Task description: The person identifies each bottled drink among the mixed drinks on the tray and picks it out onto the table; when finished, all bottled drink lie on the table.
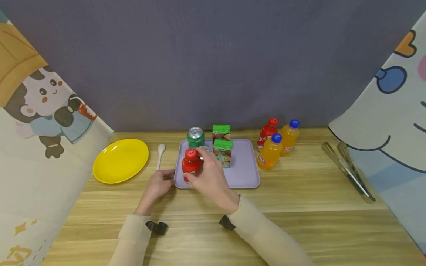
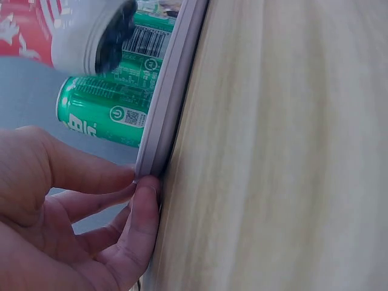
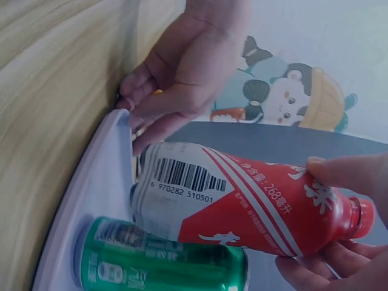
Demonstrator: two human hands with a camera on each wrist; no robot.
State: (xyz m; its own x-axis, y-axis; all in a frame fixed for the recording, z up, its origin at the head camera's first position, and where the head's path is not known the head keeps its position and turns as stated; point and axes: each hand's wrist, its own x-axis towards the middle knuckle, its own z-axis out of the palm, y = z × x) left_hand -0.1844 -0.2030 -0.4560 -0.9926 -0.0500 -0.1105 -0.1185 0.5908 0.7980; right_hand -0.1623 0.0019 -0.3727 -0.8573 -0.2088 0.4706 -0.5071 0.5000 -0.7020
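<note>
My right hand point(image 1: 214, 181) grips a red-capped plastic bottle point(image 1: 191, 163) with a red and white label. The bottle is upright over the front left part of the lilac tray point(image 1: 244, 173), and in the left wrist view its base hangs above the tray floor. At the tray's left edge, my left hand point(image 1: 159, 183) pinches the rim between thumb and fingers. A green can point(image 1: 195, 138) stands at the tray's back left. Another green can point(image 3: 163, 257) is close beside the bottle, mostly covered in the head view. Two green-topped drink cartons point(image 1: 222, 154) stand mid-tray, one behind the other.
Left of the tray lie a white spoon point(image 1: 161, 150) and a yellow plate point(image 1: 121, 161). To its right stand another red bottle point(image 1: 267, 133) and two orange drink bottles point(image 1: 270, 153). Metal tongs point(image 1: 349, 171) lie at the far right, and a grey wall rises behind the table.
</note>
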